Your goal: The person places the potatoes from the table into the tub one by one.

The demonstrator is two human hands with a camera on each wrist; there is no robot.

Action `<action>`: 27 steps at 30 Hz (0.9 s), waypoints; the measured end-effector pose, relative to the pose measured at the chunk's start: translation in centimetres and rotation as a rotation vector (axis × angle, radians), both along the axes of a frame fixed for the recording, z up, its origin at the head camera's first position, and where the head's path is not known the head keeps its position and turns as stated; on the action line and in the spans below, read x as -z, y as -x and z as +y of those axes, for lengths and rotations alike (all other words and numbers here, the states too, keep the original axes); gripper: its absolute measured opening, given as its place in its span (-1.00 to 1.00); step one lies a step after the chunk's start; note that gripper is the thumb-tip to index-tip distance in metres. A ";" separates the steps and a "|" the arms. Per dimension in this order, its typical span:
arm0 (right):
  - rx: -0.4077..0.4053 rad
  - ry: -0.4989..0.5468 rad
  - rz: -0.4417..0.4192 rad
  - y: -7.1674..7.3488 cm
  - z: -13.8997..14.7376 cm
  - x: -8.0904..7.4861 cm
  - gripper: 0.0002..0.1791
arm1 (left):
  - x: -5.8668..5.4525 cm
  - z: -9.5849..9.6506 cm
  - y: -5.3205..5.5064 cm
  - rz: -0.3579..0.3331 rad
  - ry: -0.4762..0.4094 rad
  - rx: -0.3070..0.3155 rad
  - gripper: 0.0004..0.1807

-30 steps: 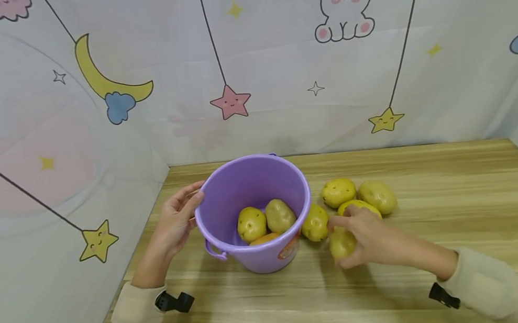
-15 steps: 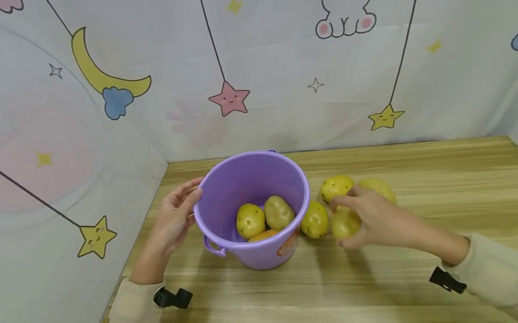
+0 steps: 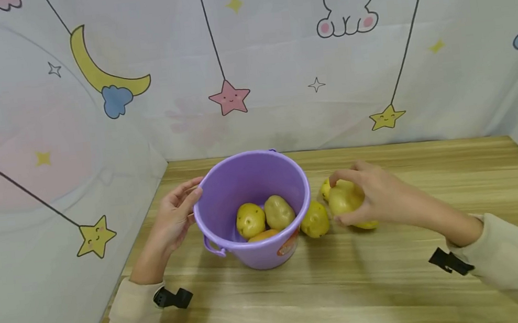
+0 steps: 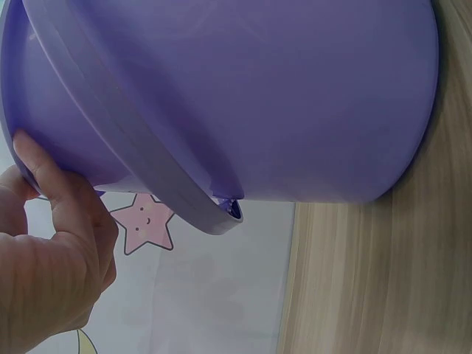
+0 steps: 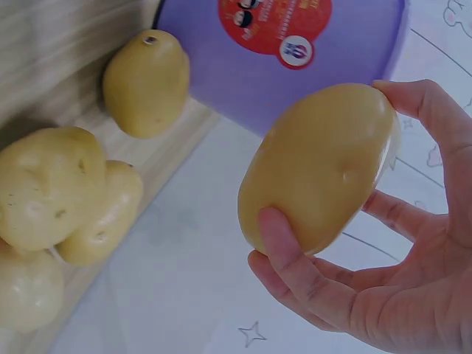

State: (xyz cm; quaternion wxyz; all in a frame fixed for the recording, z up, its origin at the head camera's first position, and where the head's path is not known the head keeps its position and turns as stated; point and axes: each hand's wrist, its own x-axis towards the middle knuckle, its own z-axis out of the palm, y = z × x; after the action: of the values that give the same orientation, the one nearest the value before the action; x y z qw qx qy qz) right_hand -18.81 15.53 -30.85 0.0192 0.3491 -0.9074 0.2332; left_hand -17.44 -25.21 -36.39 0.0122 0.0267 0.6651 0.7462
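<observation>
A purple bucket (image 3: 262, 258) stands tilted slightly toward me, its rim gripped on the left side by my left hand (image 3: 173, 212). Inside it lie two potatoes, one yellow (image 3: 250, 221) and one duller (image 3: 279, 213), with part of an orange-yellow piece (image 3: 264, 235) in front. My right hand (image 3: 383, 196) holds a smooth potato (image 5: 317, 169) between thumb and fingers, raised off the table to the right of the bucket. One potato (image 5: 147, 83) sits on the table close against the bucket. Several more lie under and behind my right hand, partly hidden in the head view.
A wood-grain table (image 3: 274, 307) carries everything. White cloth (image 3: 283, 122) printed with stars, a moon and a rabbit hangs behind and at the sides. The bucket's purple handle (image 4: 147, 147) hangs down its outer side.
My right hand has lifted the potato off the table, moving it up and slightly away from me. My left hand keeps its place on the bucket rim.
</observation>
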 end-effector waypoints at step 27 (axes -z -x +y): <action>-0.066 0.026 -0.041 1.3 -5.5 -6.3 -0.41 | -0.2 0.1 0.0 -0.002 0.003 0.000 -0.53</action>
State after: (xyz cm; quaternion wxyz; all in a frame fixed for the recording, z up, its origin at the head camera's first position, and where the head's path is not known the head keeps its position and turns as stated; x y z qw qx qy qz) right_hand -20.13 10.03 -24.54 -0.0025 0.3740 -0.8924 0.2523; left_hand -17.42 -25.15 -36.20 0.0127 0.0260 0.6664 0.7450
